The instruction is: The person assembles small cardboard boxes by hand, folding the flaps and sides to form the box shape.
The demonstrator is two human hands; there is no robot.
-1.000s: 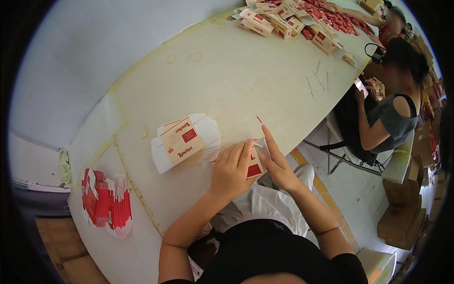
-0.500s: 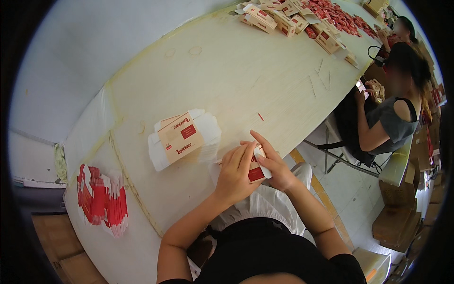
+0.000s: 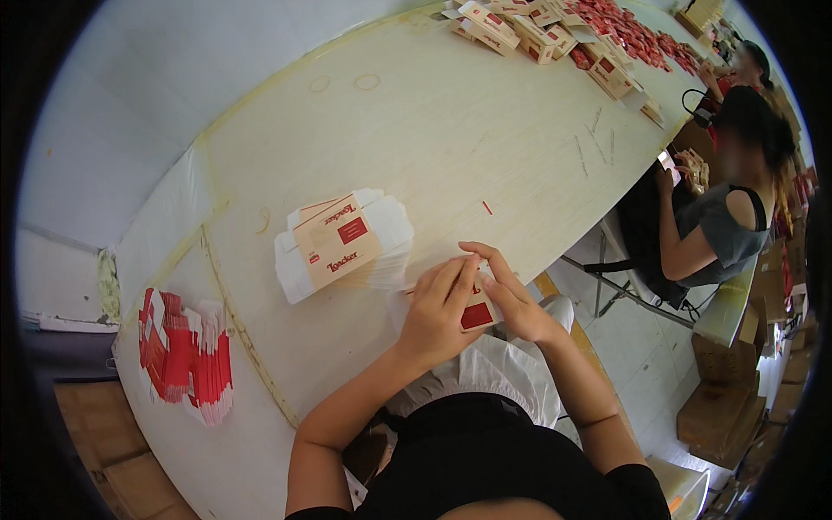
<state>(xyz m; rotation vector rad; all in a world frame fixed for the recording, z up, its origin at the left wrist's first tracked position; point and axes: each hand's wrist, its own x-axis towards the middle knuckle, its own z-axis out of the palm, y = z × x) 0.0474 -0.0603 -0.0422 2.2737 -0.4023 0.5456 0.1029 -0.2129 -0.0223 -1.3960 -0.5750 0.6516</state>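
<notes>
Because hands [image 3: 438, 315] cover it | carton [image 3: 482, 309] — mostly hidden | red patch [image 3: 475, 316] visible

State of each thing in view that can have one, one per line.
Cream carton: held, ends mostly covered
Left hand: on the carton, fingers nearly straight
Right hand: against the carton's right side
Cream carton blanks: flattened, stacked, slightly fanned
Red cartons: flattened, bunched in two groups
Far cream boxes: folded up, piled, some flaps open
Red packets: loosely heaped
Red strip: lying loose
</notes>
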